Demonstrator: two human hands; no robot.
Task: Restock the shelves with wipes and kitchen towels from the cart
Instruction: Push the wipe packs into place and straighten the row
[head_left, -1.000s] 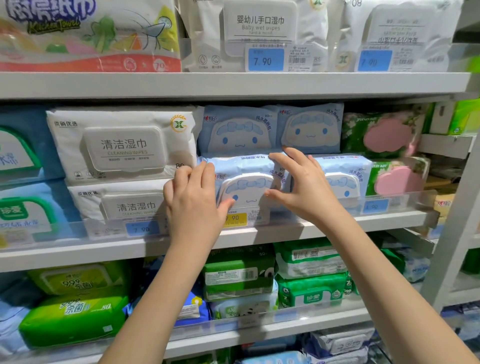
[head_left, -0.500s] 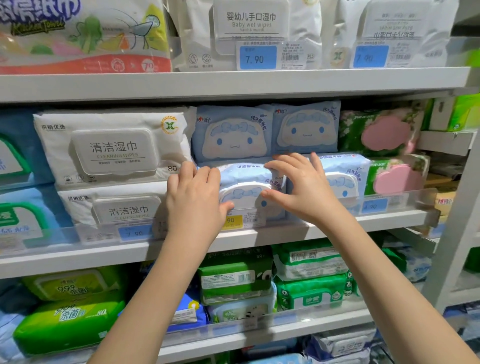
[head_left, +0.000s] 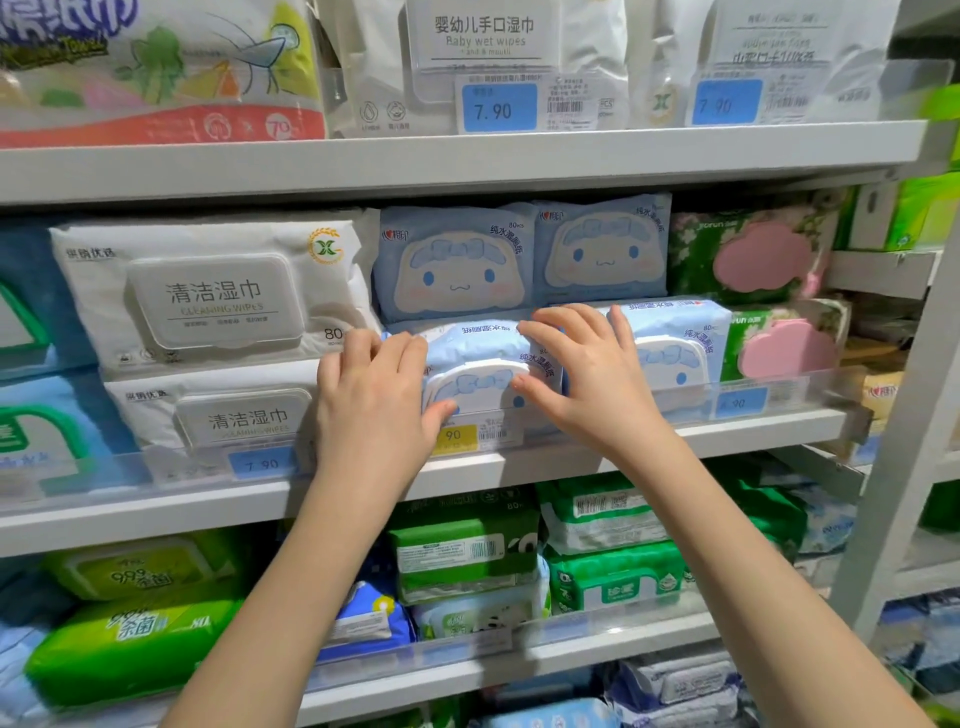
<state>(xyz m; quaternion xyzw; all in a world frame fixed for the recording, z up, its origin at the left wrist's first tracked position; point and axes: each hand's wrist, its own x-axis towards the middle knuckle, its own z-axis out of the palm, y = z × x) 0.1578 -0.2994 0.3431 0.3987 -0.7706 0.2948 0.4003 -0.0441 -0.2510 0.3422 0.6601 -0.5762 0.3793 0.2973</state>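
Eyes on the blue wipes pack (head_left: 483, 364): it sits at the front of the middle shelf (head_left: 727, 426), white lid facing out, just behind the clear front rail (head_left: 789, 387) and right above the yellow price tag (head_left: 454, 435). Both hands are on it. The left hand (head_left: 374, 410) grips its left end, fingers (head_left: 395, 348) curled over the top corner and thumb against the lid's lower edge. The right hand (head_left: 587, 379) holds the other end, fingers (head_left: 566, 322) spread and bent over the top, thumb tip touching the lid's right edge. Looks like the seating step, squaring the pack into its slot.

It's a tight slot. A matching blue pack (head_left: 670, 348) is right beside it on the right, the white cleaning wipes (head_left: 234, 415) are on the left, and two upright blue packs (head_left: 452, 265) stand close behind and above.

So what could go wrong? Push too hard and those upright packs could tip backward or slump onto the front row. The pack is soft, so an uneven squeeze might buckle it or leave it skewed against its neighbour. A thumb pressing under the lid's rim could pop it open. And if the lower edge rides up onto the rail rather than dropping behind it, the pack could slide off once the hands let go.
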